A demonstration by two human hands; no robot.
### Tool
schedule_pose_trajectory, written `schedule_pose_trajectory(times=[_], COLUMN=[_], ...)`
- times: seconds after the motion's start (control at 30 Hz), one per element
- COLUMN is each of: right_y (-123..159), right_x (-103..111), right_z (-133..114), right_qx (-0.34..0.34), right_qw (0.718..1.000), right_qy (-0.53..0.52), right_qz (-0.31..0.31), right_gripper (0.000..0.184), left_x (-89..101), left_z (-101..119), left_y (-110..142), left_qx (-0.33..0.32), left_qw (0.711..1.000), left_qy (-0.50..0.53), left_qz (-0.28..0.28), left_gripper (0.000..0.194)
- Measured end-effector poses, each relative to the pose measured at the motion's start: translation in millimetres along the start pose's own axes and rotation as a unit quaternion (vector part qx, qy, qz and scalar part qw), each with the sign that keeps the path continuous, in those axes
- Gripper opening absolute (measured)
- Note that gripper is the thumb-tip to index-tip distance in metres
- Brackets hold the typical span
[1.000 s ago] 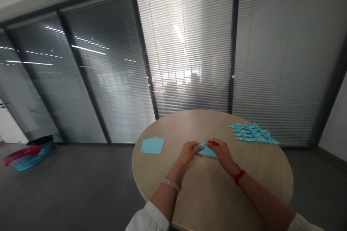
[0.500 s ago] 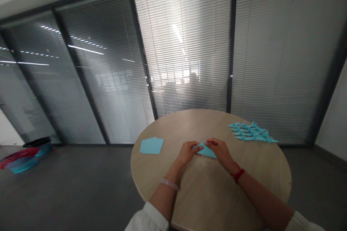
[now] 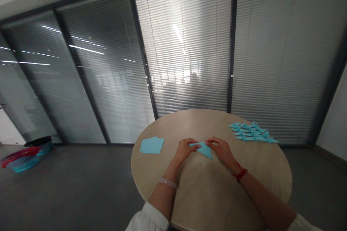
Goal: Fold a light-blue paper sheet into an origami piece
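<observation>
Office room, glass partition walls point(image 3: 108, 79) with slatted blinds along the far side, grey floor, and a round light-wood table point(image 3: 211, 196) in front of the person. Far left on the floor, a red and blue plastic basket point(image 3: 20, 162) sits just beside a black-rimmed blue bin point(image 3: 40, 141).

On the table, left of the hands: a small stack of square blue origami paper point(image 3: 151, 145), lying flat. Right of the hands, toward the far edge: a group of blue origami cranes point(image 3: 252, 132) in rough rows, close together.

Blue paper triangle point(image 3: 202, 148) is near the middle of the table, between both hands. Its long edge runs roughly left to right on the far side, and its point aims toward the person and slightly right. Left hand point(image 3: 185, 150) is at the left corner, right hand point(image 3: 220, 149) at the right end of the long edge. Both hands are on the paper, fingers closed on it in what looks like a pinch, with a small gap between them, so not touching each other. Right hand is a bit nearer the point. Cannot tell if the paper is lifted off the tabletop or resting on it.

Clear bangle point(image 3: 167, 182) on left wrist, red cord point(image 3: 240, 174) on right wrist, white sleeves at both forearms.
</observation>
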State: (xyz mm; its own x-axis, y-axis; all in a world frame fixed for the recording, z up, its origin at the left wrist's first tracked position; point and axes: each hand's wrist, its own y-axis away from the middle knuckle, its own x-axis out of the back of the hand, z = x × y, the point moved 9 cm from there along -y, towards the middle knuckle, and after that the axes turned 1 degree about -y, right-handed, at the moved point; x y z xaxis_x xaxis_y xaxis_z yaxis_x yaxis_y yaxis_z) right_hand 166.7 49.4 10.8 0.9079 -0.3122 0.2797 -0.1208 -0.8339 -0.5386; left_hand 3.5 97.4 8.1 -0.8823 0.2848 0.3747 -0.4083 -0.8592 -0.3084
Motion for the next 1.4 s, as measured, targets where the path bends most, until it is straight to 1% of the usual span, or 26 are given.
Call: schedule_pose_trajectory(times=[0.07, 0.2, 0.33, 0.47, 0.73, 0.87, 0.97, 1.23, 1.3, 1.4], right_y=[-1, -1, -1, -1, 2, 2, 2, 3, 4, 5], right_x=[2, 2, -1, -3, -9, -8, -9, -14, -18, -23], right_z=[1, 4, 5, 5, -2, 0, 0, 2, 2, 7], right_qx=[-0.003, -0.017, -0.025, -0.024, 0.005, 0.005, 0.007, -0.029, -0.039, -0.06], right_qw=[1.0, 0.999, 0.999, 0.999, 1.0, 1.0, 1.0, 0.998, 0.997, 0.995], right_qy=[-0.018, -0.043, -0.047, -0.037, 0.012, 0.006, -0.005, 0.015, 0.003, -0.028], right_qz=[0.011, 0.014, 0.007, -0.001, -0.028, -0.02, -0.021, -0.05, -0.063, -0.072], right_gripper=[0.026, 0.029, 0.029, 0.028, 0.025, 0.024, 0.025, 0.029, 0.029, 0.028], left_x=[7.6, 15.8, 21.7, 23.5, 24.3, 23.8, 25.6, 27.5, 28.1, 33.0], left_z=[-5, -9, -7, -6, -5, -5, -8, -17, -16, -10], left_y=[-3, -4, -1, 0, 0, 0, 1, 2, 3, 5], left_qx=[0.014, 0.032, 0.042, 0.043, 0.038, 0.039, 0.045, 0.051, 0.04, 0.007], left_qw=[0.998, 0.983, 0.972, 0.966, 0.968, 0.965, 0.96, 0.956, 0.959, 0.964], left_qy=[0.058, 0.169, 0.209, 0.233, 0.222, 0.232, 0.242, 0.233, 0.216, 0.155], left_qz=[0.03, 0.068, 0.1, 0.106, 0.113, 0.12, 0.136, 0.171, 0.181, 0.215], left_gripper=[0.032, 0.037, 0.037, 0.037, 0.035, 0.036, 0.035, 0.035, 0.035, 0.036])
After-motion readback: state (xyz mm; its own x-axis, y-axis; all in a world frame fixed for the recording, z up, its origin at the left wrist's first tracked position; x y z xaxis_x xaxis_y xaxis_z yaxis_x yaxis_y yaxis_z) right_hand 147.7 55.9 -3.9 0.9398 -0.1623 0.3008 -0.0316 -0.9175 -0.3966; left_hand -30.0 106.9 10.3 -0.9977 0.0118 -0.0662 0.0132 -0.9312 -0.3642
